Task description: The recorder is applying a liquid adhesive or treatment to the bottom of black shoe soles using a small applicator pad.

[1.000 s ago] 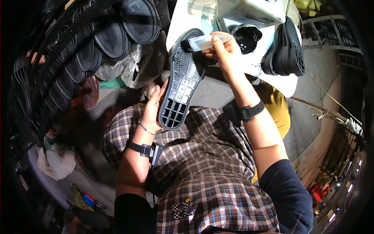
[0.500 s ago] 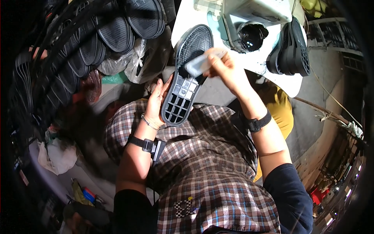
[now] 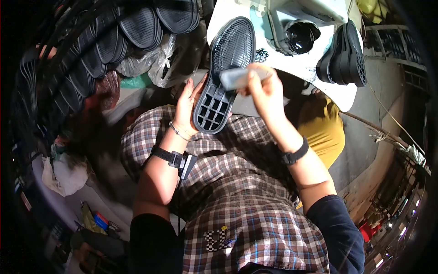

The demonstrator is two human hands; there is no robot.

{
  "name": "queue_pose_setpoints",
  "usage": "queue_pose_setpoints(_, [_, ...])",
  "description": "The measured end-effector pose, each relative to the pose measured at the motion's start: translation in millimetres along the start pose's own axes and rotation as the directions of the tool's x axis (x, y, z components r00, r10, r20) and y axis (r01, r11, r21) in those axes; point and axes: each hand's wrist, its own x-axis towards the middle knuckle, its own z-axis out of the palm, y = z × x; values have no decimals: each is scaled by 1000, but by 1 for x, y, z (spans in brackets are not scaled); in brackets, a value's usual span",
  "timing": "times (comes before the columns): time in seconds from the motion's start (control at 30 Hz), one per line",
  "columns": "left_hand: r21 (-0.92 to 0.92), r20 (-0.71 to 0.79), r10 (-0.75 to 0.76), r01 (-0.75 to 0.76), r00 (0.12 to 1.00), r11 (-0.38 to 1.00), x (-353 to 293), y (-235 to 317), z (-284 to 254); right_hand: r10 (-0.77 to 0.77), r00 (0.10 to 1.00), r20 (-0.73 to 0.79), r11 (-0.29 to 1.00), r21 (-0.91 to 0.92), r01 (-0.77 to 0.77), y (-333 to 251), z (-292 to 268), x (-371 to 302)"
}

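A black shoe sole point(image 3: 233, 39), its inner face up, is tilted over my lap with the toe end pointing away from me. Its heel end has an open square grid; ribs line the forepart. My left hand point(image 3: 186, 107) supports the sole from its left side, with some fingers hidden behind it. In my right hand point(image 3: 265, 89) is a flat, pale grey tool point(image 3: 236, 79), pinched between thumb and fingers and slightly blurred. It lies over the sole's arch, just above the heel grid. Whether it touches the surface I cannot tell.
Beyond the sole stands a white table point(image 3: 273, 59) holding a container with glossy black contents point(image 3: 302, 38) and dark spatter beside it. Black soles point(image 3: 342, 57) stand at its right edge. More stacked soles point(image 3: 139, 27) line the far left, above plastic bags point(image 3: 162, 68).
The tool in my right hand has moved along the sole toward the heel, from the forepart to the arch. My left hand keeps its hold, while the whole view has shifted slightly.
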Motion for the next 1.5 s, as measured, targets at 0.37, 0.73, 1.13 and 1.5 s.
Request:
queue_pose_setpoints(0.37, [38, -162, 81, -76, 983, 996, 4, -2, 5, 119, 975, 186, 993, -49, -111, -12, 17, -42])
queue_pose_setpoints(0.73, [31, -158, 105, -102, 982, 994, 7, 0, 1, 223, 939, 264, 971, 22, -237, -21, 13, -41])
queue_pose_setpoints(1.13, [-51, -111, 4, -10, 994, 999, 1, -6, -1, -69, 996, -61, 991, -115, 62, -10, 9, 71])
queue_pose_setpoints(1.5, [-18, -95, 23, -25, 995, 1000, 1, -6, -6, -145, 973, -182, 982, -144, 119, -7, 5, 99])
